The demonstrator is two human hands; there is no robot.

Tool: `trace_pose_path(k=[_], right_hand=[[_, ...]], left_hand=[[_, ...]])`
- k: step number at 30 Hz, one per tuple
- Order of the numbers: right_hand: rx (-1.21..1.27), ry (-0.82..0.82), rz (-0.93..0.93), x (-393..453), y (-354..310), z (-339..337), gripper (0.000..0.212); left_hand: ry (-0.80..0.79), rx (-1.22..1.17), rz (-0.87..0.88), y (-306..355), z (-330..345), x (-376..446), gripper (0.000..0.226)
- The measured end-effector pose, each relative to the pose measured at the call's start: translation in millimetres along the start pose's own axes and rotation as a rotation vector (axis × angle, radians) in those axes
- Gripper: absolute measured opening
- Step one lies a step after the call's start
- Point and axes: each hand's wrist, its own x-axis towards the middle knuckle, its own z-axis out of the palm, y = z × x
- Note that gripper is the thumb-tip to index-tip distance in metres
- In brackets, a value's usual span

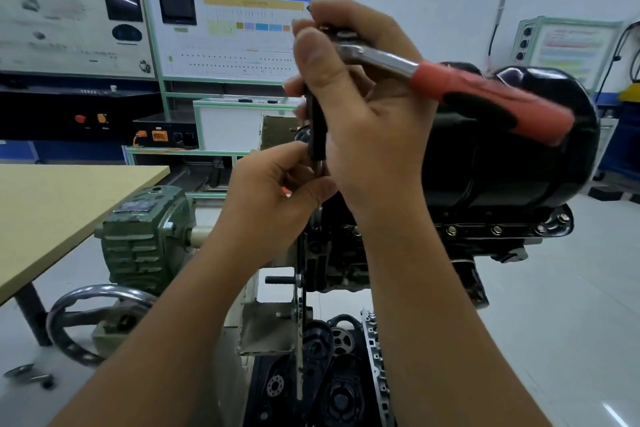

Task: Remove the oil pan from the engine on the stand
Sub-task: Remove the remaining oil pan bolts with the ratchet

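Workshop; oil pan (512, 156) behind right hand (367, 121)

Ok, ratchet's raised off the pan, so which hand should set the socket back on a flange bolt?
Probably the right hand: it grips the ratchet by its head and extension. The left hand only pinches the extension's lower tip, and the flange bolts lie on the right.

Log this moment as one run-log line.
right hand: grips ratchet | left hand: pinches its tip | oil pan: still bolted
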Motion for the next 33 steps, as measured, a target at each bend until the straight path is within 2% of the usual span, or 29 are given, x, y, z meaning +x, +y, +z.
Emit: trace_pose_path(k=[2,5,7,9,12,14,17,19,21,24,25,27,29,30,31,33], right_hand=[[0.007,0.018,-0.003,-0.9,1.3,1.4,0.014],[0.335,-0.059,0.276,0.9,-5.0,-7.1,0.017],[0.433,-0.107,0.377,1.8,-6.5,-13.8,0.020],[0.389,-0.107,0.305,2.8,-7.2,-12.3,0.015],[-0.010,-0.036,-0.051,4.6,-2.1,-8.6,0.014],[-0.090,-0.025,-0.138,3.1,1.1,-5.5,0.016],[0.284,-0.070,0.185,1.8,-4.8,-7.2,0.014],[0.418,-0.147,0.337,0.2,-6.8,-12.7,0.019],[0.389,-0.197,0.273,1.5,-8.1,-13.4,0.016],[0.046,-0.114,-0.042,4.7,-2.8,-9.2,0.017],[-0.024,-0.077,-0.096,4.5,0.1,-7.3,0.018],[0.052,-0.044,-0.016,3.9,2.4,-8.2,0.014],[0.295,-0.103,0.183,3.8,-1.3,-12.9,0.014],[0.401,-0.144,0.270,3.3,-3.4,-16.3,0.017],[0.464,-0.171,0.323,3.0,-4.1,-19.4,0.019],[0.469,-0.192,0.317,3.4,-5.2,-19.5,0.018]], left_hand=[[0.009,0.038,0.035,-0.4,0.0,1.4,0.021],[-0.060,0.012,0.059,-1.3,-4.4,0.8,0.023],[-0.070,0.014,0.042,-1.4,-5.1,-0.7,0.022],[-0.035,0.031,0.030,-1.0,-1.9,-1.8,0.016],[0.038,0.035,0.015,1.5,3.4,-0.2,0.011],[0.047,0.047,0.029,1.1,3.4,1.6,0.015],[-0.015,0.029,0.064,-1.0,-1.0,0.9,0.021],[-0.041,0.018,0.077,-2.1,-2.2,-1.3,0.021],[-0.023,0.016,0.050,-2.4,-1.1,-2.1,0.019],[0.037,0.027,0.011,-0.1,4.7,-1.0,0.016],[0.046,0.032,0.009,0.6,5.6,-0.1,0.017],[0.002,0.038,0.005,2.8,4.8,1.6,0.016],[-0.114,0.043,0.002,0.8,-1.0,1.5,0.005],[-0.144,0.079,-0.003,0.2,-3.8,0.9,0.012],[-0.151,0.116,0.001,-0.3,-5.2,0.0,0.017],[-0.099,0.149,-0.001,-0.9,-3.5,-1.7,0.010]])
